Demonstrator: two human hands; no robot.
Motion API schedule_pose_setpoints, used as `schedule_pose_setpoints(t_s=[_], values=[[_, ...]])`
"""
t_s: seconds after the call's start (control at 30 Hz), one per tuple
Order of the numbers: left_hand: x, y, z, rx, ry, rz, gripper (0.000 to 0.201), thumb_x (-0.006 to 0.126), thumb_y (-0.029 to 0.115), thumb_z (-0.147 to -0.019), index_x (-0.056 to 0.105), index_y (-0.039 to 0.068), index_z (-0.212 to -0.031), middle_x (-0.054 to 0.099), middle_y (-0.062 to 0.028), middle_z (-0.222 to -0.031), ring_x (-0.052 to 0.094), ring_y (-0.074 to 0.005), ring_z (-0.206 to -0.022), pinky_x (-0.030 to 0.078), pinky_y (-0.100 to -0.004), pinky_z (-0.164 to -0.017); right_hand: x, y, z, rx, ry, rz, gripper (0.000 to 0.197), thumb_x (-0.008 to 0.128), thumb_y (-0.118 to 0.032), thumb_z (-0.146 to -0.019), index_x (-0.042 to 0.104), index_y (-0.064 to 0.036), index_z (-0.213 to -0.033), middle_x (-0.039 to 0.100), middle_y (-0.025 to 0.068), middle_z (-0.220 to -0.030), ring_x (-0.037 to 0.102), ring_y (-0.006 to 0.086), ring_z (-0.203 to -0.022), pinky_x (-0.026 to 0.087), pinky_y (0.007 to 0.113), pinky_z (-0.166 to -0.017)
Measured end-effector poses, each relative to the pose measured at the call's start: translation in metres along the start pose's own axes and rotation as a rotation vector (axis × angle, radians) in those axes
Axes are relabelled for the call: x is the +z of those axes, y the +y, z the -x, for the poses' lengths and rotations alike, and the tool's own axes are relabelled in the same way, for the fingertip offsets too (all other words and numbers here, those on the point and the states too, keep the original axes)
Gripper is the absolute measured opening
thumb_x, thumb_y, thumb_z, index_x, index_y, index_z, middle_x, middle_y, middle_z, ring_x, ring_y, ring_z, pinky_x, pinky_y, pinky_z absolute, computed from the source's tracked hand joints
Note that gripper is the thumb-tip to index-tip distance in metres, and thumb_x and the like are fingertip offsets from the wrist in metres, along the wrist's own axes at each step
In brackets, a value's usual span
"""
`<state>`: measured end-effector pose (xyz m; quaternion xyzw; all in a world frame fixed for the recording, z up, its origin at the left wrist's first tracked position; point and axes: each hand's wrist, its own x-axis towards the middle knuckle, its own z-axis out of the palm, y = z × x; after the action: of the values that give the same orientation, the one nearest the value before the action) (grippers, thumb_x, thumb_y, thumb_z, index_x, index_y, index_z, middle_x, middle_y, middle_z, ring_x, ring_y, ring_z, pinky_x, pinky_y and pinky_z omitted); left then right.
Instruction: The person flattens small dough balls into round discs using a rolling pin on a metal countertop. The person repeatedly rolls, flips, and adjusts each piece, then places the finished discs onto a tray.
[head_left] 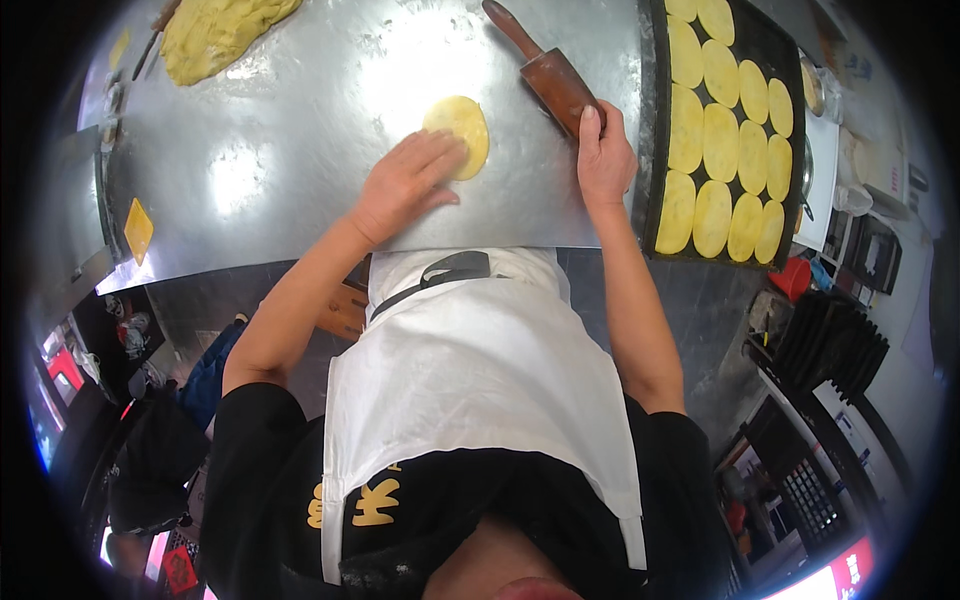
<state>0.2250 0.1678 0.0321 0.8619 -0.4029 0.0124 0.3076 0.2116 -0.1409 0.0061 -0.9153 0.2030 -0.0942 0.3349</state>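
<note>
A thin yellow round of dough lies on the metal worktop in front of me. My left hand rests on its near left edge, fingers stretched out flat and partly covering it. Off to the right, my right hand grips a brown wooden rolling pin by its near end. The pin is slanted, with its far handle pointing away to the left, and it is apart from the dough.
At the right stands a black tray with rows of flattened yellow dough pieces. A big lump of yellow dough sits at the far left. Near the worktop's left edge lies a yellow diamond-shaped flat piece. Dark stacked trays are at the lower right.
</note>
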Motion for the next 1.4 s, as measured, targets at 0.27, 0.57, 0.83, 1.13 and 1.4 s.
schedule_pose_setpoints(t_s=[0.27, 0.57, 0.83, 1.13, 1.4], values=[[0.029, -0.015, 0.002, 0.035, 0.065, -0.053, 0.055, 0.086, 0.025, -0.082, 0.071, 0.008, -0.132, 0.069, -0.0091, -0.139, 0.064, -0.0352, -0.13, 0.052, -0.0474, -0.113, -0.001, -0.001, -0.003, -0.008, -0.039, -0.017, 0.052, 0.052, -0.058, -0.108, 0.068, -0.0141, -0.13, 0.079, 0.0172, -0.1, 0.075, 0.0414, -0.094, 0.056, 0.049, -0.083], [0.022, 0.039, -0.046, -0.344, 0.221, -0.069, 0.079, 0.078, 0.038, -0.094, 0.049, -0.002, -0.155, 0.045, -0.0246, -0.163, 0.042, -0.0451, -0.151, 0.035, -0.0564, -0.125, -0.002, 0.002, -0.005, 0.049, -0.105, -0.091, 0.054, 0.051, -0.06, -0.108, 0.068, -0.0138, -0.13, 0.079, 0.0157, -0.102, 0.075, 0.0395, -0.096, 0.056, 0.047, -0.084], [0.078, 0.013, -0.07, -0.507, 0.091, -0.283, 0.107, 0.058, 0.073, -0.098, 0.034, -0.01, -0.161, 0.035, -0.0282, -0.169, 0.031, -0.0455, -0.158, 0.025, -0.0564, -0.129, 0.001, 0.005, -0.013, -0.015, -0.151, -0.09, 0.046, 0.055, -0.048, -0.112, 0.069, -0.0074, -0.129, 0.076, 0.0028, -0.096, 0.066, 0.0126, -0.07, 0.053, 0.03, -0.07], [0.015, -0.012, -0.034, -0.568, 0.823, 0.035, 0.045, 0.074, 0.024, -0.1, 0.066, 0.003, -0.139, 0.065, -0.0187, -0.143, 0.065, -0.0379, -0.124, 0.052, -0.0443, -0.106, -0.033, -0.063, -0.044, -0.339, -0.581, -0.023, 0.064, 0.085, -0.049, -0.09, 0.066, -0.016, -0.141, 0.078, 0.0046, -0.099, 0.072, 0.0156, -0.078, 0.059, 0.029, -0.079], [0.019, -0.081, -0.026, -0.732, 0.338, -0.451, 0.058, 0.057, 0.043, -0.108, 0.062, 0.008, -0.062, 0.064, -0.0142, -0.065, 0.063, -0.0381, -0.062, 0.046, -0.0502, -0.056, 0.052, -0.093, -0.093, -0.584, -0.578, 0.259, 0.062, 0.059, -0.074, -0.095, 0.073, -0.0217, -0.126, 0.081, 0.0103, -0.094, 0.077, 0.0377, -0.087, 0.06, 0.048, -0.077]])
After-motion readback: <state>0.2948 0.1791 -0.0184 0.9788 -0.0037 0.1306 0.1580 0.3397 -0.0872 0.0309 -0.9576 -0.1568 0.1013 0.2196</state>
